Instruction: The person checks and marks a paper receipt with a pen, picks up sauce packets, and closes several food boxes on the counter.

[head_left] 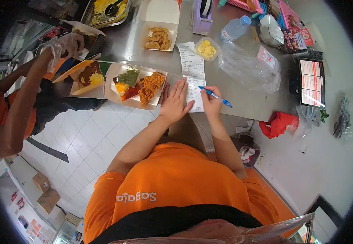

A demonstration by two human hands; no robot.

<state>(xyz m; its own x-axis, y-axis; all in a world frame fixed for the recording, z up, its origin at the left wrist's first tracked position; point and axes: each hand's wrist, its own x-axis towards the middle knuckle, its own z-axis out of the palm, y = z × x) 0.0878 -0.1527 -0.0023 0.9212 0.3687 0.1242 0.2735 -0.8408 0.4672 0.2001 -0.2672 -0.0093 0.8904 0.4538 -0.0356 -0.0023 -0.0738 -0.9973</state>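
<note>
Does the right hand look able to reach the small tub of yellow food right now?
Probably yes: nothing appears to stand between the right hand and the tub just beyond it, though that hand grips a blue pen, which it may need to put down.

Takeaway food shop, kitchen/packing side. Steel desk carries open food boxes, fried chicken, 1 long printed receipt, 1 tape dispenser. Lit screen at right. 2 orange shirts, like staff wear; 1 clear glove. White tiled floor.
</note>
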